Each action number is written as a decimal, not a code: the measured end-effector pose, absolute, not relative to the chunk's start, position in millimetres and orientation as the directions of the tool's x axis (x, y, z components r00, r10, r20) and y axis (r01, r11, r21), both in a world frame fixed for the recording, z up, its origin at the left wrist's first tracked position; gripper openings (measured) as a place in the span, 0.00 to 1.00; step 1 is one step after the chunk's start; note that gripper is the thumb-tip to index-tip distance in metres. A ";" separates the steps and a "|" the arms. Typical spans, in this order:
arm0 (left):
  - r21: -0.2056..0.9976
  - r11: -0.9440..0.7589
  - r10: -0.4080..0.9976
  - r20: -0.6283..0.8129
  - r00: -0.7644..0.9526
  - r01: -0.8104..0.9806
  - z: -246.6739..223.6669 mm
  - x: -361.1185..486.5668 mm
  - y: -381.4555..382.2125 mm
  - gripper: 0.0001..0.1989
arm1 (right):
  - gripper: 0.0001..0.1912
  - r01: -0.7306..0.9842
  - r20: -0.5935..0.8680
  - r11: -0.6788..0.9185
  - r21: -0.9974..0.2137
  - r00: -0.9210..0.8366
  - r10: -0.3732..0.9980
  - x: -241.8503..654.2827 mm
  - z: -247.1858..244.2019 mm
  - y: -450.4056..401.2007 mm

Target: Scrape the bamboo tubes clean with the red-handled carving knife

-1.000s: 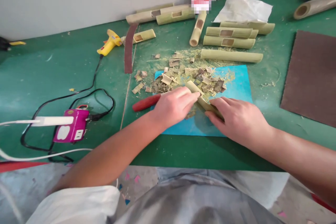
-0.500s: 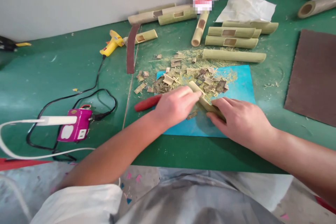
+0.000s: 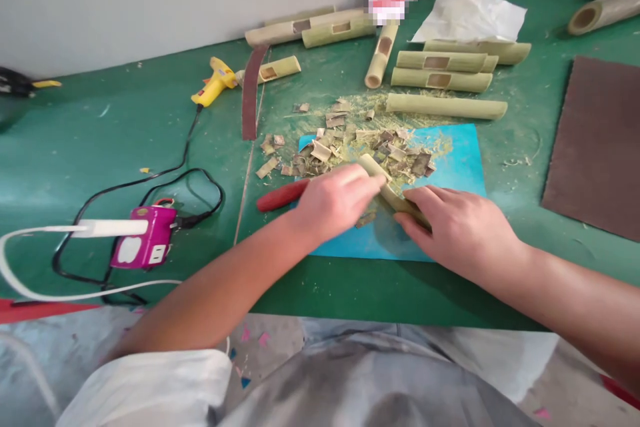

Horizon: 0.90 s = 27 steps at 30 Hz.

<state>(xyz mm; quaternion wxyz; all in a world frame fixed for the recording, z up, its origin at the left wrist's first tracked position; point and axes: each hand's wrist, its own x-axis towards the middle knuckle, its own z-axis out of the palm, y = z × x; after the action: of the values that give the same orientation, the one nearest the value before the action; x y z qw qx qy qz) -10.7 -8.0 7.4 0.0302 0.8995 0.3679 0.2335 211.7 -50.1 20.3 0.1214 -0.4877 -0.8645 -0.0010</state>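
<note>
A pale green bamboo tube (image 3: 395,201) lies slantwise between my hands, over the blue sheet (image 3: 457,163). My left hand (image 3: 337,203) is closed on its far part, fingertips pressed at the edge of a cut opening; whether a small piece is pinched there too is hidden. Around the near end, my right hand (image 3: 457,227) is wrapped, thumb and fingers on the tube's side. Just beyond, bamboo chips (image 3: 320,150) and sawdust cover the sheet's upper part. A red handle (image 3: 283,196) sticks out left of my left hand, its other end hidden.
Several notched bamboo tubes (image 3: 440,81) lie at the back of the green table (image 3: 150,120). To the left are a yellow glue gun (image 3: 215,83), a sandpaper strip (image 3: 251,97) and a magenta power adapter (image 3: 145,237) with cables. A brown sandpaper sheet (image 3: 595,147) lies right.
Almost nothing differs. Both hands keep their hold on the bamboo tube, and the view has shifted very slightly.
</note>
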 end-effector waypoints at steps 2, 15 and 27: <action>0.218 -0.674 0.720 0.411 0.560 0.706 7.2 -11.8 -6.8 0.12 | 0.12 0.843 0.238 0.527 -0.107 -0.493 0.837 211.7 20.0 -50.3; 0.202 -0.755 0.649 0.369 0.666 0.624 11.7 -8.7 -8.9 0.13 | 0.12 0.839 0.227 0.530 -0.124 -0.496 0.838 212.0 19.9 -49.2; 0.219 -0.688 0.711 0.394 0.582 0.692 8.8 -10.4 -5.9 0.13 | 0.12 0.846 0.228 0.519 -0.118 -0.486 0.844 213.1 20.7 -50.5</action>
<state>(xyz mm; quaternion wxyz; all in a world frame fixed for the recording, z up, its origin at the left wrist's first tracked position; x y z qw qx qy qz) -10.4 -5.9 8.8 0.0208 0.8892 0.3943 0.2310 213.1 -50.5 20.7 0.1295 -0.4904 -0.8618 -0.0050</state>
